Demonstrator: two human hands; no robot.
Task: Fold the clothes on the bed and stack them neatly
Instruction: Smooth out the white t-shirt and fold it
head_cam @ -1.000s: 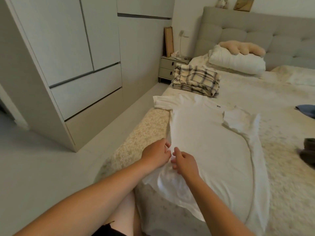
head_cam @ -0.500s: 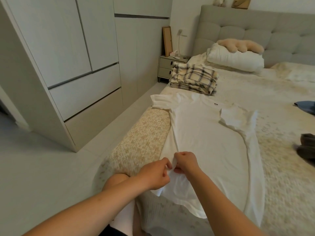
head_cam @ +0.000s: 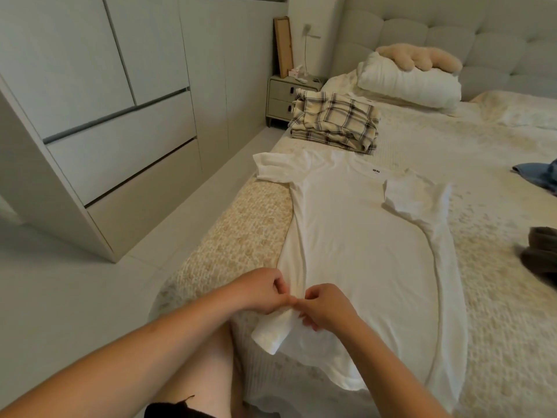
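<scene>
A white shirt lies flat on the bed, its near left hem edge bunched. The left hand and right hand meet there, fingers pinching the fabric. Beyond its collar sits a folded plaid stack, then a pillow. A nightstand stands beside the bed.

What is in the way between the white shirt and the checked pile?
Nothing visible. Both hands, left and right, already pinch the shirt at its near edge. Only bare bedspread lies between its collar and the checked pile.
</scene>
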